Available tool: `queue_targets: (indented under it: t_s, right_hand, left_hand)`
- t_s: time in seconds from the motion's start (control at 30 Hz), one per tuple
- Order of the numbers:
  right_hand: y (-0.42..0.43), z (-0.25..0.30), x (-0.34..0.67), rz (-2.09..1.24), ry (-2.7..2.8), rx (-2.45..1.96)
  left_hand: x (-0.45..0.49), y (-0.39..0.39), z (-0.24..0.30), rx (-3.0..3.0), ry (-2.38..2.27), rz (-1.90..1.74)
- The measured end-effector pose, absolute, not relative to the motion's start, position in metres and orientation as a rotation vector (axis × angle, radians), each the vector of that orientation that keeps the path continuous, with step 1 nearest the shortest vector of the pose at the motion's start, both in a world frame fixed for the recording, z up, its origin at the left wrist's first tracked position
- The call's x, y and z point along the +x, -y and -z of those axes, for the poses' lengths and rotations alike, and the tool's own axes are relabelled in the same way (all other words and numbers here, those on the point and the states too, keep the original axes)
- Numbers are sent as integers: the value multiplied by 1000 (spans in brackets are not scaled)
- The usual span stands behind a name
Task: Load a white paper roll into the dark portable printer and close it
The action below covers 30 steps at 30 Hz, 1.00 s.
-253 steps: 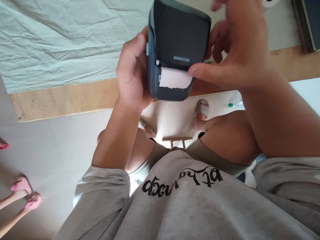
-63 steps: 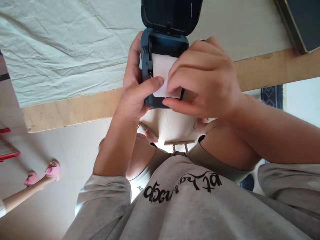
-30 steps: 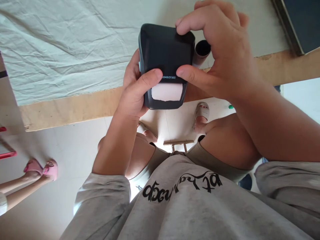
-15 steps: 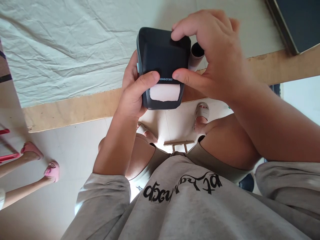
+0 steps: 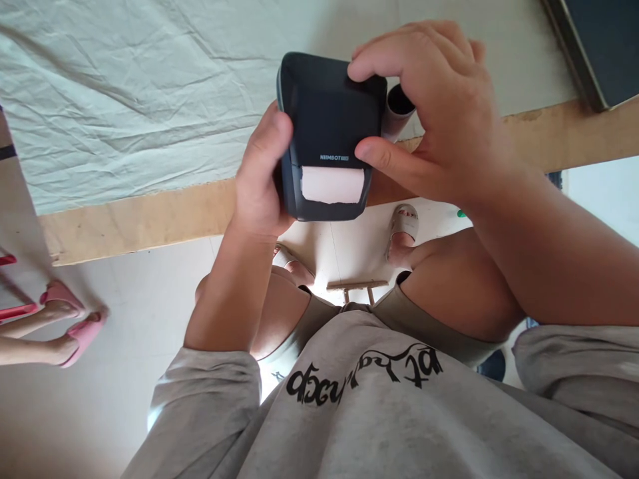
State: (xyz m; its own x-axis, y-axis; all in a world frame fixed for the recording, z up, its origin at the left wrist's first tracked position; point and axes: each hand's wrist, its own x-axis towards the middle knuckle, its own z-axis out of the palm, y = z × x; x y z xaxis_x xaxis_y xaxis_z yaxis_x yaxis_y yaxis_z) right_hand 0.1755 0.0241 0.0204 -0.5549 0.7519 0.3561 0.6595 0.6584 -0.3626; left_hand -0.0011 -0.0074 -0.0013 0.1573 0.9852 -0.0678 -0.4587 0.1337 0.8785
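Note:
A black label printer (image 5: 332,110) marked NIIMBOT is held up over the table's front edge, its lid closed. White label paper (image 5: 333,185) sticks out of the slot at its near end. My left hand (image 5: 262,169) grips the printer's left side, with the thumb along the edge and the other fingers hidden behind. My right hand (image 5: 439,106) is closed on the right side, thumb near the lettering and index finger on the far right corner. Beside the printer, partly behind it, a pale tube with a dark opening (image 5: 401,101) shows.
A wrinkled pale cloth (image 5: 124,100) covers the table, whose wooden edge (image 5: 144,226) runs across in front. At the upper right lies a dark flat panel with a frame (image 5: 604,53). Another person's feet in pink slippers (image 5: 84,336) are on the floor at the left, near red bars (image 5: 17,311).
My left thumb has slid off the printer's top face to its left edge, uncovering the lettering. The printer and both hands shifted slightly right. The other person's foot at left has moved.

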Motion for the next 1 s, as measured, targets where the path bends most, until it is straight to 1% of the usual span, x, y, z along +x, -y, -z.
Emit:
queue_targets:
  t_s: [0.17, 0.6, 0.77, 1.0]
  right_hand:
    - [-24, -19, 176, -268, 2402, -1114]
    - [-24, -18, 176, -289, 2433, -1030]
    - [-25, -19, 176, -298, 2437, -1075]
    - [-24, -25, 177, -107, 2273, -938]
  left_hand:
    - [-1, 4, 2, 695, -745, -1292]
    - [2, 3, 6, 703, -777, -1364]
    - [1, 3, 4, 691, -782, -1332]
    - [3, 6, -2, 711, -724, -1330]
